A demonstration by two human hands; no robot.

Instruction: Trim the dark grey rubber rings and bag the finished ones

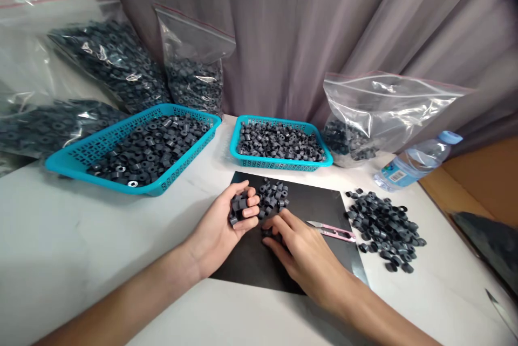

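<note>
Dark rings (382, 230) lie on white table (81, 243) before curtain (279, 38).

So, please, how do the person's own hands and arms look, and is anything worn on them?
The left hand and right hand are bare, with no gloves, rings or watch visible. Both forearms show no sleeves and no clear markings.

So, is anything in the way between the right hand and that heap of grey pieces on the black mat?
Nothing visible: the right hand is at the near side of the grey heap. The pink snips lie to the hand's right, not between them.
</note>
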